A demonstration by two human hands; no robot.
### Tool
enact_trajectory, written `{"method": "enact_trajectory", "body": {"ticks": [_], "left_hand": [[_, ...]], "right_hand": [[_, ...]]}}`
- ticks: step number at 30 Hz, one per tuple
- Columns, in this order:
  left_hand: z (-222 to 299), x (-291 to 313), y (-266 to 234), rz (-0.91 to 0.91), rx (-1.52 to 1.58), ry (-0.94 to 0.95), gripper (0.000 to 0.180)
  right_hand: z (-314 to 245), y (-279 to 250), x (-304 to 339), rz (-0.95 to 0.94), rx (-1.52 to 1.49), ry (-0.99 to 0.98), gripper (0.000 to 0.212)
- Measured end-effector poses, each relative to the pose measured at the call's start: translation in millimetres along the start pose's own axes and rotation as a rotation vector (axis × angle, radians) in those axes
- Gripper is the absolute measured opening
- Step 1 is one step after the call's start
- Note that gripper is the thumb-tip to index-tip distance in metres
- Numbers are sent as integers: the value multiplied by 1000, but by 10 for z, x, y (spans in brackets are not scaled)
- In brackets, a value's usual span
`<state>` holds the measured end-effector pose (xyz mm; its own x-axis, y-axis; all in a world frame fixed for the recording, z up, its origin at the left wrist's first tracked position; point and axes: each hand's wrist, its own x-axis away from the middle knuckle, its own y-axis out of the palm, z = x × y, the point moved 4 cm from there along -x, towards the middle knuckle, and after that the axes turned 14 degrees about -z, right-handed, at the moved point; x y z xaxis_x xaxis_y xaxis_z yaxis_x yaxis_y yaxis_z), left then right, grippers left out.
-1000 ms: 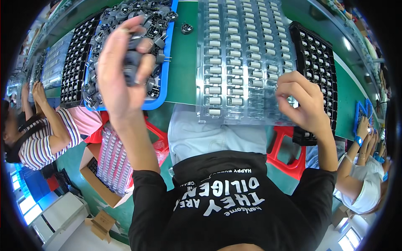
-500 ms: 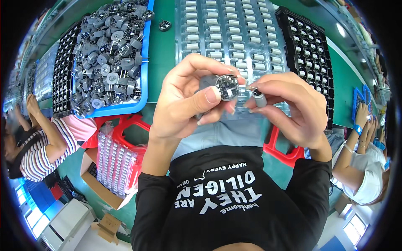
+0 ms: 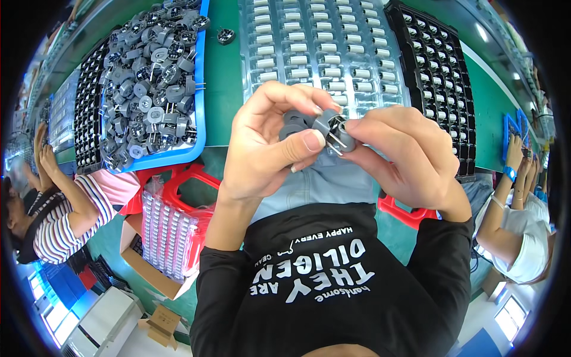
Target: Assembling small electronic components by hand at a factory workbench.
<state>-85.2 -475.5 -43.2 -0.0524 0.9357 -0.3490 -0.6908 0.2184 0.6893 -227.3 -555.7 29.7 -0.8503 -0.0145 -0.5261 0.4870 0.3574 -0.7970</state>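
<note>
My left hand (image 3: pixel 259 143) is closed around grey round plastic parts (image 3: pixel 292 121), thumb pressed along the front. Between its fingertips one grey part (image 3: pixel 323 123) tips sideways, with thin metal pins (image 3: pixel 336 146) pointing down and toward me. My right hand (image 3: pixel 410 149) pinches a small grey cylinder (image 3: pixel 347 141) against this part's dark inner side. Fingers hide most of the cylinder and the exact contact. Just beyond my hands lies a clear plastic tray (image 3: pixel 245 74) with rows of small white-and-silver cylinders.
On the left, a blue bin (image 3: pixel 201 101) is heaped with grey round parts. One loose part (image 3: pixel 226 36) sits beside it on the green table (image 3: pixel 223 77). Black trays (image 3: pixel 410 71) flank the work area. Red stools (image 3: pixel 178 181) and an open carton (image 3: pixel 134 253) stand below. People work at both sides.
My right hand has brought the cylinder left against the grey part. That part has turned from facing me to sideways, its pins now showing.
</note>
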Motion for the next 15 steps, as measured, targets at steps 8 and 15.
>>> {"method": "enact_trajectory", "body": {"ticks": [8,15], "left_hand": [[21,20,-2,43,-22,-39,36],[15,39,-14,15,-39,-49,37]], "right_hand": [[-9,45,-2,17,9,-58,41],[-1,52,5,37,10,-95,41]]}}
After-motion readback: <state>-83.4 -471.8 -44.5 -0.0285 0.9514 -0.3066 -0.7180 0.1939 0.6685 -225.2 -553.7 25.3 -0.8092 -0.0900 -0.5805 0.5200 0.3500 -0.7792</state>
